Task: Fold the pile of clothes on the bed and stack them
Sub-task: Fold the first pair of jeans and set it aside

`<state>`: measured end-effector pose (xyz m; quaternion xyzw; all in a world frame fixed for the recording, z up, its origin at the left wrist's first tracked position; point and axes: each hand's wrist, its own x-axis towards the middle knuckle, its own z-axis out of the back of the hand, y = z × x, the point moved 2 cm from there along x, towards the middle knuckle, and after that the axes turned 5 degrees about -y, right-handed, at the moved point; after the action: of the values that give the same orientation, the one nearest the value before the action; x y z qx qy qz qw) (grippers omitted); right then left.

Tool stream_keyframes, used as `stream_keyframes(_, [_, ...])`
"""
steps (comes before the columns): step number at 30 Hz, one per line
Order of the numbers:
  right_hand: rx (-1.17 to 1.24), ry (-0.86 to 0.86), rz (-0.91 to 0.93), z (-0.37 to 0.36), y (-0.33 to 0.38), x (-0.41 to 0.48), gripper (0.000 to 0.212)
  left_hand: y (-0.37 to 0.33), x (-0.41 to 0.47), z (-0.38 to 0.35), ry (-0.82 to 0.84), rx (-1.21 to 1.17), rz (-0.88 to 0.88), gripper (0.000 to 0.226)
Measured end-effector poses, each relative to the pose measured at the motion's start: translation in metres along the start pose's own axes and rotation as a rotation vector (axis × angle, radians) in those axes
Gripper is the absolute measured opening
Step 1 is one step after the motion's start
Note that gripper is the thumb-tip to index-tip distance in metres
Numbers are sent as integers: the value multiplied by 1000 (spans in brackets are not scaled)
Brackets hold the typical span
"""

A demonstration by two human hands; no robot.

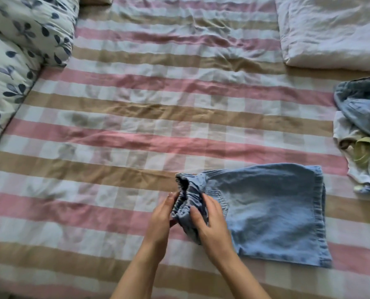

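Item in hand: light blue denim shorts [272, 212], laid flat on the pink, tan and white checked bed sheet [136, 126] at the near right, legs pointing right, hems roughly aligned

Gathered elastic waistband [183, 186] is bunched and lifted off the sheet at the left end of the shorts

Right hand [212, 225]: thumb and fingers are curled over the bunched band, which is pinched between them

Left hand [161, 219]: fingers are laid against the outer side of the band; the thumb is hidden behind the fabric, so pinching or mere pressing cannot be told

Pile of unfolded clothes [361, 130] is seen at the right edge, well apart from the shorts: darker denim over pale garments. No finished stack is visible in view

Also noted: white leaf-printed duvet [17, 50] at the left, plain white folded quilt [331, 33] at the far right

Step judged: waistband being straightened before the fold; task judged early

Risks:
- elastic may spring back into gathers once released, so a lumpy, uneven fold would result
- if the band is pulled from one side only, the flat legs could be dragged askew and the hems lost from alignment
- wrinkles in the sheet may be carried into the fold if the fabric is slid, not lifted
- stiff denim may not hold a crease and a later stack could be tipped by it
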<state>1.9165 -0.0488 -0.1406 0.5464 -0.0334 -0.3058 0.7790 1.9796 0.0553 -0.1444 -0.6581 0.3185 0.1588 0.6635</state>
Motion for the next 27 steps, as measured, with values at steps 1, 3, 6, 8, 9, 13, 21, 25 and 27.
stream_keyframes(1, [76, -32, -22, 14, 5, -3, 58, -3, -8, -12, 37, 7, -21, 33])
stream_keyframes(3, [204, -102, -69, 44, 8, -8, 65, -7, -21, -43, 125, 54, -68, 36])
stream_keyframes(6, [255, -278, -134, 89, -7, -12, 68, -10, -37, -95, 260, 121, -160, 37])
stream_keyframes(8, [208, -420, -155, 122, -27, -13, 65, -6, -45, -129, 372, 203, -221, 35])
stream_keyframes(9, [172, -484, -164, 139, -39, -13, 61, -3, -47, -144, 426, 244, -245, 34])
stream_keyframes(13, [135, -647, -199, 194, -93, -3, 45, 13, -36, -182, 313, 507, -555, 33])
stream_keyframes(21, [-333, -656, -85, 206, -139, 22, 44, 73, 21, -212, 179, 1355, -772, 45])
stream_keyframes(25, [-716, -423, 0, 195, -143, 50, 50, 91, 42, -223, 195, 1574, -750, 59])
stream_keyframes(27, [-710, -345, -79, 194, -154, 58, 59, 104, 54, -219, 182, 1590, -714, 62])
